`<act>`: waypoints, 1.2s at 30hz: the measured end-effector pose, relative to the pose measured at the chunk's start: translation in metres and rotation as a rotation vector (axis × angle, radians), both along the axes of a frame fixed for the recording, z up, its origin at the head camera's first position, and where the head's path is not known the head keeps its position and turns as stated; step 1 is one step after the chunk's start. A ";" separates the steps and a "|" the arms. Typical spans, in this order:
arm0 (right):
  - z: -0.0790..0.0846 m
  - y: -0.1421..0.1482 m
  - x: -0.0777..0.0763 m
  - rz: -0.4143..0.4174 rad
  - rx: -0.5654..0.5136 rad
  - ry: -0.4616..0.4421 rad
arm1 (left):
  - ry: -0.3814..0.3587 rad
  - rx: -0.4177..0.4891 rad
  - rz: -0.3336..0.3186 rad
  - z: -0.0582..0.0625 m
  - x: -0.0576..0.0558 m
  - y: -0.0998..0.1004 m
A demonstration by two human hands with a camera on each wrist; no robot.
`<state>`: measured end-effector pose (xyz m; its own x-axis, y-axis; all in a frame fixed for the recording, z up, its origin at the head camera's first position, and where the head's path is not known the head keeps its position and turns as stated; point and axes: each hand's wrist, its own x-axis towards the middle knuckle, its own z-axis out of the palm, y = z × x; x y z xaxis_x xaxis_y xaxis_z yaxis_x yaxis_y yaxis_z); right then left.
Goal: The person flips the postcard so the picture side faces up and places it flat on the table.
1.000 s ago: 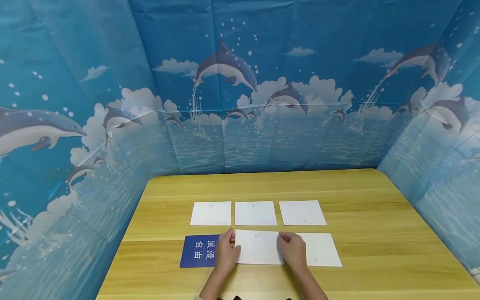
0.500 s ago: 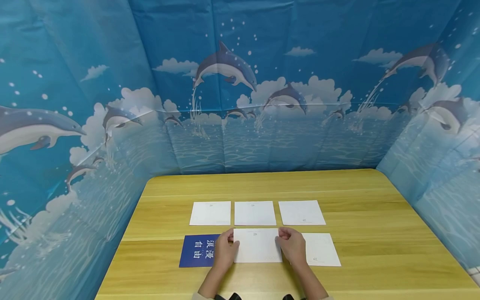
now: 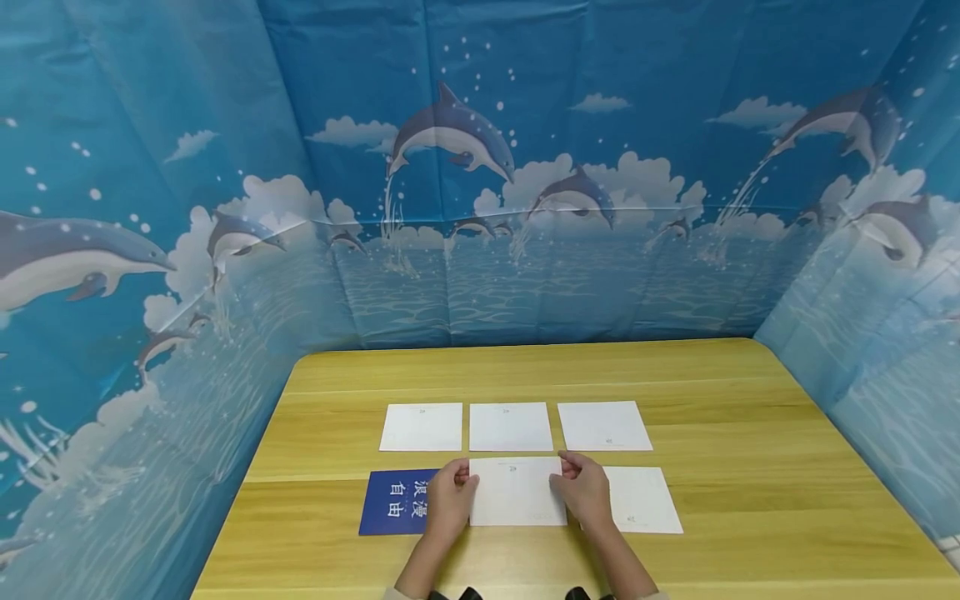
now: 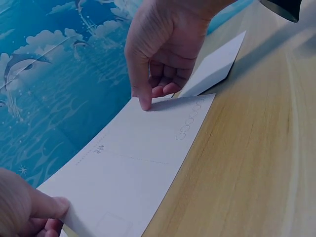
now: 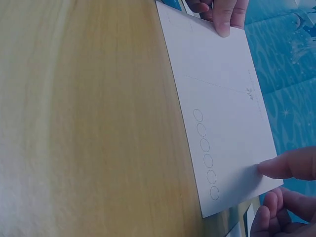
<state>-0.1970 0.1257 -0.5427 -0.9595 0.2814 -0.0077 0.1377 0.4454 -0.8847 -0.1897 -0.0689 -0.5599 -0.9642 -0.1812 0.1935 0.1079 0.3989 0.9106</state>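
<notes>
In the head view my left hand (image 3: 450, 500) and right hand (image 3: 587, 496) hold a white postcard (image 3: 517, 496) by its two short sides. Both thumbs lie on its face, with the other fingers curled behind. The right wrist view shows a row of small circles, a dotted line and a tiny printed mark on the postcard (image 5: 217, 89). In the left wrist view its near long edge runs just over the wood, and the left thumb (image 4: 52, 206) presses one corner area. A blue postcard (image 3: 393, 502) with white characters lies beside my left hand, partly covered by it.
Another white postcard (image 3: 641, 500) lies right of my right hand, partly hidden. Behind the hands, a row of three white postcards, left (image 3: 422, 427), middle (image 3: 510, 427) and right (image 3: 605, 426), lies on the wooden table (image 3: 750, 467). A dolphin-printed curtain (image 3: 525, 283) encloses the table.
The held postcard has shifted slightly away from me, its face tilting up a little. Both thumbs have moved slightly along its sides. The other cards stay put.
</notes>
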 end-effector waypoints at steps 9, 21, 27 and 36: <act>0.008 0.001 0.002 -0.002 0.006 0.008 | -0.007 -0.002 -0.003 0.002 0.001 0.000; 0.005 0.007 0.002 0.030 0.045 0.024 | 0.007 0.057 0.012 0.008 0.002 0.002; 0.007 0.008 0.003 0.052 0.078 0.026 | 0.075 -0.017 0.020 0.010 0.003 0.000; 0.007 0.005 0.006 0.051 0.098 0.053 | 0.297 -0.381 0.018 0.019 0.007 -0.005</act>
<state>-0.1913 0.1311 -0.5356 -0.9709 0.2295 0.0688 0.0668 0.5351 -0.8422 -0.1830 -0.0737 -0.5406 -0.8545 -0.0600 0.5160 0.3313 0.7022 0.6302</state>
